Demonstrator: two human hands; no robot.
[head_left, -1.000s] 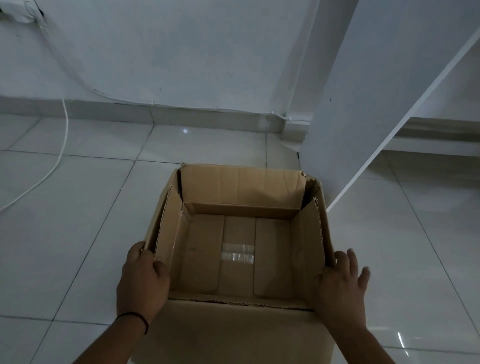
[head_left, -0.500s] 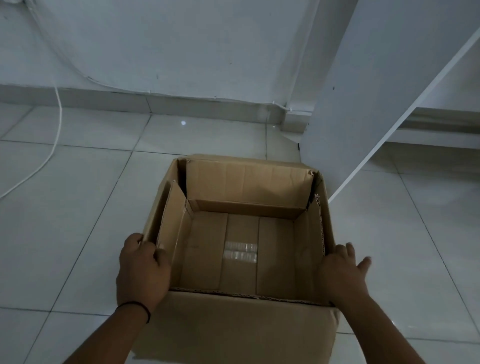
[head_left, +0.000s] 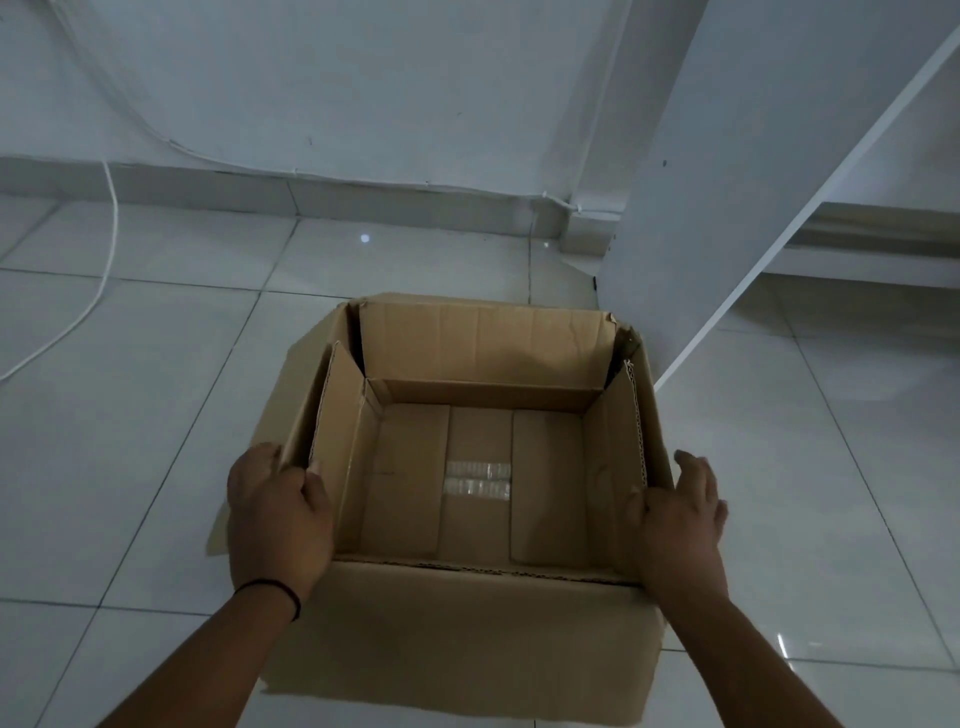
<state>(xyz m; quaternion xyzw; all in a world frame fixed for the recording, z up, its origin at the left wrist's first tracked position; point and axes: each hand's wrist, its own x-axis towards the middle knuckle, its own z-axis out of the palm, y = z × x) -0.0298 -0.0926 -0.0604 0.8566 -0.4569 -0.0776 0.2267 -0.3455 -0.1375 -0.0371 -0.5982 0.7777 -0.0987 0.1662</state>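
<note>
An open brown cardboard box (head_left: 483, 358) sits in front of me on the tiled floor, its flaps folded inward and outward, with clear tape across the seam of its bottom. Nothing lies inside it. My left hand (head_left: 278, 512) grips the box's left wall, thumb over the rim and fingers down the outside. My right hand (head_left: 680, 525) holds the right wall, thumb on the inside, fingers spread along the outside.
A white slanted panel (head_left: 737, 171) rises just beyond the box's right rear corner. A white cable (head_left: 106, 249) trails down the wall and across the floor at left. The wall's skirting (head_left: 311, 192) runs behind the box.
The box has slid a little away from me along the floor, and both arms have stretched out with it. Both hands keep their hold on its side walls.
</note>
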